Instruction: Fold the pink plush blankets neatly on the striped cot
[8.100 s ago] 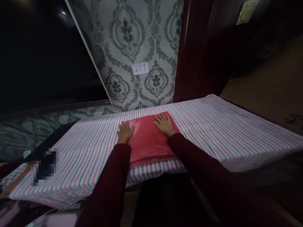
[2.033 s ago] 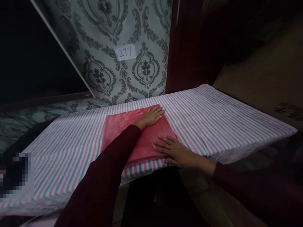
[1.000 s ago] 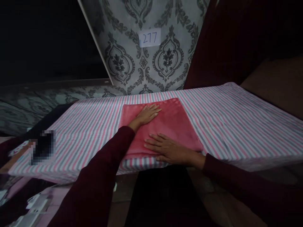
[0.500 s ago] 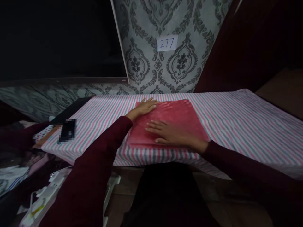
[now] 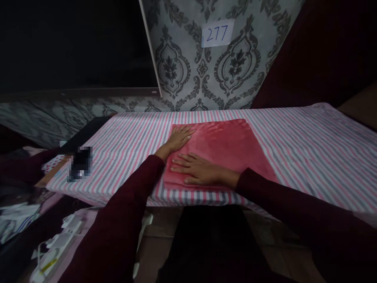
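A plush pinkish-red cloth [image 5: 229, 145], roughly rectangular, lies flat on a table covered with a striped tablecloth [image 5: 300, 149]. My left hand [image 5: 178, 138] rests palm down on the cloth's far left part, fingers spread. Nearer to me, my right hand [image 5: 200, 169] presses flat on the cloth's left front area, its fingers stretched out to the left. Neither hand grips anything. Whether the cloth is folded in layers is hard to tell, though a crease runs along its front left edge.
A pixelated dark object [image 5: 81, 163] is at the table's left end, beside a brown board-like edge [image 5: 48, 175]. A large dark screen [image 5: 76, 47] hangs behind. White power strips [image 5: 57, 245] lie low at the left. A paper marked 277 [image 5: 218, 33] is on the wall.
My right hand has slid left across the cloth, closer to my left hand. My left hand stays on the far left part. The camera view has shifted slightly.
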### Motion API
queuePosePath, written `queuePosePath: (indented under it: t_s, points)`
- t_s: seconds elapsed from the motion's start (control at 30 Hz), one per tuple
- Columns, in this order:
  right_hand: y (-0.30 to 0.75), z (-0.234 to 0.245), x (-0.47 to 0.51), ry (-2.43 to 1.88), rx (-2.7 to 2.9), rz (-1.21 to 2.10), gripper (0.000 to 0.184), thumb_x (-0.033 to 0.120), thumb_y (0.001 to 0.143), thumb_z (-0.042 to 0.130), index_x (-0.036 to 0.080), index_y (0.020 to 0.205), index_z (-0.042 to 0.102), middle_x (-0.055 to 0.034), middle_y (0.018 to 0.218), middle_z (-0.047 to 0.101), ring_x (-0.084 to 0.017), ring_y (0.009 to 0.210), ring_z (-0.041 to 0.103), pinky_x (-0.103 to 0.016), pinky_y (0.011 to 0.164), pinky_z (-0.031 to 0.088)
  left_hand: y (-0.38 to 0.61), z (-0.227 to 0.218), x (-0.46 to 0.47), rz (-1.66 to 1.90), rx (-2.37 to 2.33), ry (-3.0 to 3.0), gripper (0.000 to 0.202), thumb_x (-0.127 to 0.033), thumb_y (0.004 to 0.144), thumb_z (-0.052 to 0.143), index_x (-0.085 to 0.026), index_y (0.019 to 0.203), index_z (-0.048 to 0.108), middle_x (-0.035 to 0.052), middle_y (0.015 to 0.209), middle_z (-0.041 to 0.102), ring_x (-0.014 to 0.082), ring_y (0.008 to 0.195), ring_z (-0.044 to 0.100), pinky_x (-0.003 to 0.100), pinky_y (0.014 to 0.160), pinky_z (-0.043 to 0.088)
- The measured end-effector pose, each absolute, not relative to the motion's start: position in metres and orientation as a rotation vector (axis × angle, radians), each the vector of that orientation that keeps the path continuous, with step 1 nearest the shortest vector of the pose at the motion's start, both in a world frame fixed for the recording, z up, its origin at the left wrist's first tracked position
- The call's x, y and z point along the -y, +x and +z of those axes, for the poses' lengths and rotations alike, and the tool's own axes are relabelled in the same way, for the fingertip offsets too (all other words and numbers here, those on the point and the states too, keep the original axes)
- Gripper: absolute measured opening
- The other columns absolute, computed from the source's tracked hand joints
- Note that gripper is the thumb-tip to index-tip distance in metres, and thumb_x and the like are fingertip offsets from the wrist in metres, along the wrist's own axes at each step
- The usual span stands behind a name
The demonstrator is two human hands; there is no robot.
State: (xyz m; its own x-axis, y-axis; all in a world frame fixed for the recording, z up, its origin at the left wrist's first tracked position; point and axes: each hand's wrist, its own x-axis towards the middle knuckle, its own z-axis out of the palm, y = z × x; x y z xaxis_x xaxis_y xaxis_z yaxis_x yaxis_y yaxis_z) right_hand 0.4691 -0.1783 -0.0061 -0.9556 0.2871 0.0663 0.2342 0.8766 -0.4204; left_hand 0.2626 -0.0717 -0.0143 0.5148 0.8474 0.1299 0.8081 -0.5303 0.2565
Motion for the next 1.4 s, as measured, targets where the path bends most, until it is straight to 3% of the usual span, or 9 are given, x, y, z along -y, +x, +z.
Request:
queuePosePath:
  t_s: [0.23, 0.4, 0.5, 0.63, 0.8, 1.03, 1.17, 1.27, 1.4]
  points:
    - [0.480, -0.014, 0.222, -0.435, 2.920, 0.533, 0.075, 0.061, 0.102, 0.055, 0.030, 0.166, 0.031, -0.0046, 0.172, 0.030, -0.031, 0.162, 0.006, -0.059, 0.130, 0.009, 0.265, -0.009, 0.079, 0.333, -1.492, 2.587, 0.056, -0.044, 0.109, 0.024, -0.031, 0.162, 0.039, 0.0022, 0.173, 0.029, 0.0267, 0.162, 0.018, 0.059, 0.131, 0.005]
    - [0.494, -0.015, 0.260, -0.513, 2.856, 0.486, 0.081, 0.064, 0.098, 0.059, 0.024, 0.165, 0.035, -0.0068, 0.172, 0.029, -0.026, 0.162, 0.010, -0.052, 0.131, 0.009, 0.270, 0.007, 0.085, 0.245, -1.571, 2.642, 0.056, -0.038, 0.108, 0.028, -0.030, 0.162, 0.038, 0.0041, 0.173, 0.030, 0.0267, 0.162, 0.018, 0.058, 0.130, 0.005]
    - [0.517, -0.004, 0.261, -0.623, 2.780, 0.404, 0.073, 0.060, 0.102, 0.054, 0.024, 0.164, 0.038, -0.0081, 0.170, 0.034, -0.026, 0.161, 0.016, -0.051, 0.131, 0.015, 0.276, 0.025, 0.094, 0.164, -1.666, 2.631, 0.056, -0.039, 0.107, 0.031, -0.028, 0.162, 0.039, 0.0065, 0.173, 0.029, 0.0284, 0.161, 0.019, 0.060, 0.129, 0.008]
    - [0.576, 0.014, 0.236, -1.065, 2.545, 0.151, 0.061, 0.050, 0.105, 0.050, 0.025, 0.160, 0.045, -0.0114, 0.171, 0.032, -0.034, 0.161, 0.014, -0.060, 0.128, 0.018, 0.285, 0.040, 0.132, 0.226, -1.724, 2.630, 0.058, -0.043, 0.107, 0.028, -0.024, 0.161, 0.041, 0.0087, 0.173, 0.027, 0.0291, 0.162, 0.016, 0.060, 0.129, 0.010]
    - [0.637, -0.009, 0.204, -1.404, 2.366, 0.100, 0.063, 0.058, 0.106, 0.041, 0.030, 0.162, 0.041, -0.0092, 0.173, 0.028, -0.041, 0.160, 0.012, -0.072, 0.122, 0.019, 0.290, 0.019, 0.194, 0.181, -1.730, 2.605, 0.062, -0.050, 0.106, 0.031, -0.025, 0.162, 0.039, 0.0079, 0.174, 0.024, 0.0312, 0.162, 0.016, 0.062, 0.129, 0.011]
    - [0.648, -0.052, 0.195, -1.381, 2.288, 0.217, 0.064, 0.061, 0.106, 0.035, 0.028, 0.159, 0.048, -0.0052, 0.172, 0.031, -0.037, 0.161, 0.011, -0.064, 0.128, 0.019, 0.290, -0.006, 0.209, 0.157, -1.822, 2.539, 0.059, -0.046, 0.107, 0.030, -0.029, 0.164, 0.036, 0.0026, 0.175, 0.021, 0.0284, 0.162, 0.015, 0.059, 0.130, 0.013]
    - [0.653, -0.056, 0.201, -1.333, 2.227, 0.248, 0.063, 0.060, 0.107, 0.031, 0.028, 0.158, 0.048, -0.0062, 0.170, 0.034, -0.033, 0.161, 0.018, -0.062, 0.129, 0.017, 0.284, -0.007, 0.215, 0.339, -1.814, 2.524, 0.056, -0.042, 0.107, 0.029, -0.027, 0.158, 0.046, 0.0046, 0.170, 0.035, 0.0267, 0.159, 0.027, 0.057, 0.130, 0.020]
    - [0.665, -0.060, 0.218, -1.283, 2.179, 0.315, 0.064, 0.059, 0.108, 0.027, 0.029, 0.162, 0.040, -0.0067, 0.172, 0.029, -0.031, 0.159, 0.025, -0.060, 0.127, 0.024, 0.269, -0.018, 0.235, 0.590, -1.811, 2.497, 0.056, -0.041, 0.107, 0.025, -0.025, 0.151, 0.054, 0.0067, 0.164, 0.047, 0.0249, 0.156, 0.035, 0.054, 0.128, 0.029]
    - [0.685, -0.063, 0.247, -1.227, 2.237, 0.386, 0.078, 0.063, 0.099, 0.051, 0.031, 0.167, 0.029, -0.0072, 0.176, 0.017, -0.034, 0.159, 0.022, -0.059, 0.125, 0.030, 0.243, -0.035, 0.269, 0.678, -1.747, 2.539, 0.064, -0.056, 0.100, 0.044, -0.024, 0.155, 0.047, 0.0095, 0.170, 0.035, 0.0294, 0.160, 0.024, 0.053, 0.128, 0.031]
